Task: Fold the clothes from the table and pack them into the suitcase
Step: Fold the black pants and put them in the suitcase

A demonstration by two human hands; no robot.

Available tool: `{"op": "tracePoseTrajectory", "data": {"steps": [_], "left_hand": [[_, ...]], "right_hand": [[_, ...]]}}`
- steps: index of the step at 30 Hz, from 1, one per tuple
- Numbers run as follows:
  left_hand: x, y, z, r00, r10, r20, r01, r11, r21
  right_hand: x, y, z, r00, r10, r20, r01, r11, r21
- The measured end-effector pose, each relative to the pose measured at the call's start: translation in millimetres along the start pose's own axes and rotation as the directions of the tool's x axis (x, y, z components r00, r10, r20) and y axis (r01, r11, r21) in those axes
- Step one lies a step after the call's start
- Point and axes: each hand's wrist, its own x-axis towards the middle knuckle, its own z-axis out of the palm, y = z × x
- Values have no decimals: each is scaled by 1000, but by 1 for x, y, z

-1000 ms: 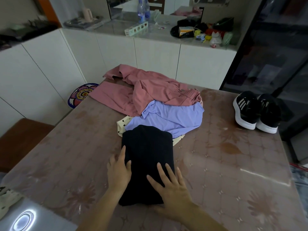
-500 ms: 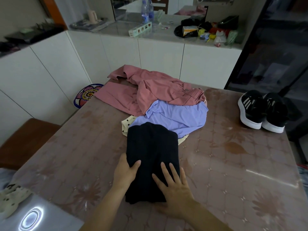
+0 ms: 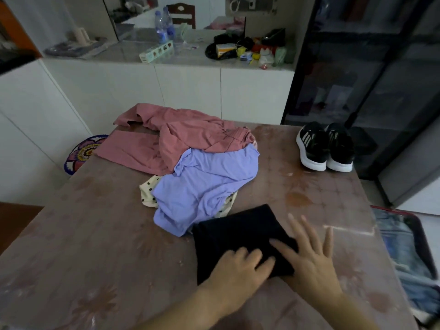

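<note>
Right of centre, a pair of black sneakers [image 3: 325, 146] with white soles, side by side and touching. Across the top, a grey tabletop [image 3: 190, 57] over white cabinets [image 3: 185, 91]: two water bottles [image 3: 164, 29] upright together, a long pale box [image 3: 156, 52] lying just below them. Further right a heap of small bright clutter [image 3: 250, 52], too blurred to sort, perhaps with a yellow carton in it. Far left, a flower-patterned mat [image 3: 83, 153] on the floor. At right, a dark glass-fronted cabinet [image 3: 357, 67].
</note>
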Motion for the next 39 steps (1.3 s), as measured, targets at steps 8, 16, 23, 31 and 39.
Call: {"op": "tracePoseTrajectory", "data": {"steps": [8, 16, 23, 31, 39], "left_hand": [[-46, 4, 45, 923, -214, 319, 242, 969, -51], [-55, 7, 60, 891, -232, 391, 274, 960, -56], [-69, -8, 55, 577, -735, 356, 795, 406, -450], [-50, -24, 57, 372, -657, 656, 614, -356, -705], [-27, -15, 34, 630, -687, 364, 638, 191, -746]], "right_hand": [[-72, 17, 33, 943, -26, 332, 15, 999, 36], [-21, 5, 52, 880, 143, 454, -153, 988, -14], [-4, 15, 57, 775, 480, 411, -565, 818, 109], [17, 31, 48, 563, 511, 650, -780, 588, 214], [-34, 17, 33, 782, 419, 461, -618, 610, 496]]}}
